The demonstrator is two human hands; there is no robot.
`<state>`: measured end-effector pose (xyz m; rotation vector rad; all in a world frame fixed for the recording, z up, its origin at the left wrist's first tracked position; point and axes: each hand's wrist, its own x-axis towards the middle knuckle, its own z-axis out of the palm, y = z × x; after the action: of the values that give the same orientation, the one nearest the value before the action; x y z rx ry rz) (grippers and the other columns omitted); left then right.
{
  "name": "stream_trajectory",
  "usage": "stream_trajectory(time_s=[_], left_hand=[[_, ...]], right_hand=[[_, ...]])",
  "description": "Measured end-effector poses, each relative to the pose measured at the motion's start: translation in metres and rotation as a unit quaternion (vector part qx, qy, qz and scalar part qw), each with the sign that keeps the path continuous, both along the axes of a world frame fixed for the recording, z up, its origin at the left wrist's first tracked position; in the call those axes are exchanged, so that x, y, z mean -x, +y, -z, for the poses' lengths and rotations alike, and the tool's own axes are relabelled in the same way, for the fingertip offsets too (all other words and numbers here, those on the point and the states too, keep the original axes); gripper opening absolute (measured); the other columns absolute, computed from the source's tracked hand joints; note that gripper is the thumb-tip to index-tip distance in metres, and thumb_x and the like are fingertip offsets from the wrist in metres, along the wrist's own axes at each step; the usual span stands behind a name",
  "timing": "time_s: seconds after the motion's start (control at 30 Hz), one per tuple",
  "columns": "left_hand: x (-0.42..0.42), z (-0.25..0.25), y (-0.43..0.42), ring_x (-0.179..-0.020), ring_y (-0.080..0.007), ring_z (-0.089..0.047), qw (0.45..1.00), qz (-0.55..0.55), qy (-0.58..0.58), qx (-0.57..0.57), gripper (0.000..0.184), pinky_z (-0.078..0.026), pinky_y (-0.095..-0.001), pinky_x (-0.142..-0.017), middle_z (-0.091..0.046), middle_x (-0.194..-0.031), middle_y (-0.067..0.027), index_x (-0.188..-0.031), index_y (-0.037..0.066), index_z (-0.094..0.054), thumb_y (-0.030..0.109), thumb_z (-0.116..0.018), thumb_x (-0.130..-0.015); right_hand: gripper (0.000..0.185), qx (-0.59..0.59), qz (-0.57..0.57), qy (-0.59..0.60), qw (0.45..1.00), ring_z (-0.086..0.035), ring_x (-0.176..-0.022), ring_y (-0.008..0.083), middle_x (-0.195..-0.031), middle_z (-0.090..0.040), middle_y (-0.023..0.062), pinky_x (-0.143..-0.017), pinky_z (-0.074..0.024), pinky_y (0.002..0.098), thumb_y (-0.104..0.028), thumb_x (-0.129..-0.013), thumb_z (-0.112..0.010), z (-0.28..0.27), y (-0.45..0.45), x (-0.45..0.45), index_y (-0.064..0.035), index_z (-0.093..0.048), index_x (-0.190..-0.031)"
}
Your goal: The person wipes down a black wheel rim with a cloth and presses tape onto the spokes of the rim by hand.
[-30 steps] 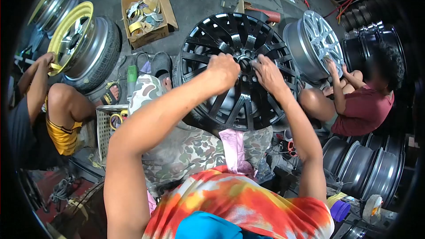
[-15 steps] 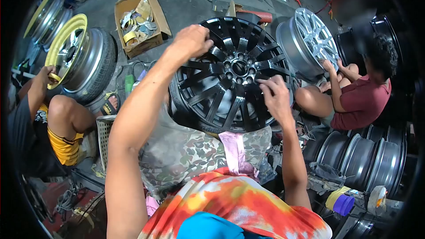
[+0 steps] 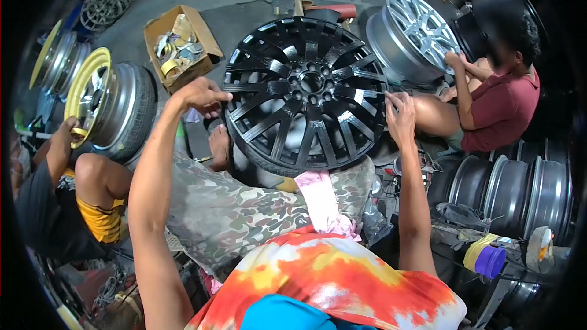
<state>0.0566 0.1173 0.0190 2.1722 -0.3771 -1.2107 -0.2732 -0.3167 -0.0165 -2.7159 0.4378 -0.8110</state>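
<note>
A glossy black multi-spoke alloy wheel lies face up in front of me, close to my knees. My left hand is at its left edge, fingers curled and one digit reaching onto the outer lip. On the opposite edge, my right hand has its fingertips bent against the lip. The palm sides of both hands are hidden. Below the wheel, a pink cloth hangs over my camouflage trousers.
A cardboard box of tape and scraps stands at back left. On the right, a person in a maroon shirt holds a silver wheel. Someone on the left touches a yellow-rimmed wheel. Several dark rims stand lower right.
My left hand has moved down from the wheel's upper left to its left edge. My right hand has gone from above the spokes out to the right edge. The camera view has shifted.
</note>
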Motion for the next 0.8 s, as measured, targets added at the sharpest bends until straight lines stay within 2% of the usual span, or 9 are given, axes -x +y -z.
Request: stream_trajectory(time_s=[0.2, 0.37, 0.47, 0.5, 0.6, 0.67, 0.7, 0.77, 0.8], left_hand=[[0.034, 0.018, 0.008, -0.073, -0.0243, -0.077, 0.99, -0.032, 0.124, 0.055, 0.037, -0.066, -0.0335, -0.063, -0.077, -0.092, -0.0195, -0.105, -0.003, -0.063, 0.033, -0.07, -0.103], [0.058, 0.035, -0.006, -0.077, -0.0303, -0.077, 0.969, -0.171, 0.141, 0.108, 0.055, -0.068, -0.037, -0.063, -0.071, -0.105, -0.0262, -0.13, -0.013, -0.053, 0.036, -0.061, -0.107], [0.066, 0.049, -0.021, -0.07, -0.0328, -0.076, 0.973, -0.222, 0.032, 0.061, 0.053, -0.067, -0.0396, -0.057, -0.07, -0.104, -0.0274, -0.126, -0.016, -0.053, 0.034, -0.059, -0.107], [0.063, 0.049, -0.023, -0.059, -0.0327, -0.072, 0.972, -0.225, 0.041, 0.049, 0.052, -0.063, -0.0422, -0.047, -0.068, -0.094, -0.0251, -0.119, -0.017, -0.054, 0.034, -0.059, -0.107], [0.044, 0.057, -0.029, -0.061, -0.0401, -0.075, 0.976, -0.208, -0.046, 0.052, 0.055, -0.06, -0.0399, -0.042, -0.072, -0.09, -0.029, -0.103, -0.022, -0.06, 0.032, -0.062, -0.104], [0.003, 0.072, -0.036, -0.06, -0.0323, -0.076, 0.975, -0.163, -0.152, 0.007, 0.056, -0.059, -0.0445, -0.053, -0.075, -0.09, -0.0252, -0.096, -0.013, -0.07, 0.042, -0.067, -0.1], [-0.006, 0.049, -0.044, -0.076, -0.0339, -0.079, 0.972, -0.131, -0.192, -0.045, 0.057, -0.06, -0.0479, -0.07, -0.077, -0.099, -0.0235, -0.1, -0.007, -0.074, 0.049, -0.067, -0.099], [-0.057, 0.079, -0.062, -0.121, -0.0395, -0.069, 0.944, -0.156, -0.279, -0.074, 0.056, -0.053, -0.0493, -0.101, -0.074, -0.122, -0.0221, -0.116, 0.003, -0.077, 0.055, -0.064, -0.097], [-0.067, 0.073, -0.072, -0.123, -0.0382, -0.067, 0.942, -0.158, -0.284, -0.08, 0.053, -0.053, -0.0485, -0.102, -0.072, -0.129, -0.0214, -0.125, 0.009, -0.075, 0.053, -0.064, -0.098]], right_hand=[[0.022, 0.025, -0.07, 0.104, 0.992, -0.06, -0.096, 0.0336, -0.103, -0.072, 0.0121, -0.088, -0.0495, 0.0443, -0.024, -0.097, -0.071, 0.0, -0.012, -0.038, -0.0049, -0.081, -0.103], [0.028, 0.019, -0.103, 0.129, 0.986, -0.058, -0.092, 0.0364, -0.1, -0.072, 0.0147, -0.087, -0.0474, 0.0449, -0.029, -0.1, -0.066, 0.027, -0.044, -0.046, -0.0051, -0.081, -0.101], [0.03, 0.026, -0.063, 0.113, 0.991, -0.057, -0.093, 0.0384, -0.098, -0.071, 0.0149, -0.087, -0.0473, 0.0484, -0.028, -0.102, -0.064, 0.025, -0.031, -0.047, -0.0018, -0.079, -0.098], [0.03, 0.023, -0.058, 0.109, 0.992, -0.058, -0.093, 0.0385, -0.097, -0.07, 0.0153, -0.087, -0.0473, 0.0486, -0.028, -0.102, -0.065, 0.025, -0.028, -0.045, -0.0014, -0.078, -0.095], [0.032, 0.023, -0.059, 0.098, 0.993, -0.058, -0.091, 0.0392, -0.093, -0.07, 0.017, -0.085, -0.0471, 0.0493, -0.028, -0.101, -0.066, 0.022, -0.017, -0.034, -0.0008, -0.077, -0.089], [0.028, -0.009, -0.065, 0.102, 0.993, -0.059, -0.091, 0.04, -0.092, -0.07, 0.0177, -0.085, -0.0463, 0.0502, -0.026, -0.099, -0.068, 0.02, 0.004, -0.017, -0.001, -0.079, -0.093], [0.026, -0.008, -0.061, 0.093, 0.994, -0.059, -0.093, 0.0394, -0.093, -0.069, 0.0177, -0.086, -0.0466, 0.0494, -0.025, -0.098, -0.068, 0.016, 0.023, -0.006, -0.0015, -0.079, -0.097], [0.021, -0.075, -0.034, 0.093, 0.992, -0.058, -0.095, 0.0373, -0.096, -0.068, 0.0167, -0.087, -0.0467, 0.0466, -0.019, -0.097, -0.069, 0.005, 0.07, 0.012, -0.0014, -0.079, -0.102], [0.019, -0.071, -0.038, 0.067, 0.994, -0.057, -0.093, 0.0362, -0.095, -0.067, 0.0164, -0.085, -0.0463, 0.0454, -0.016, -0.098, -0.069, 0.012, 0.084, 0.018, -0.0013, -0.078, -0.106]])
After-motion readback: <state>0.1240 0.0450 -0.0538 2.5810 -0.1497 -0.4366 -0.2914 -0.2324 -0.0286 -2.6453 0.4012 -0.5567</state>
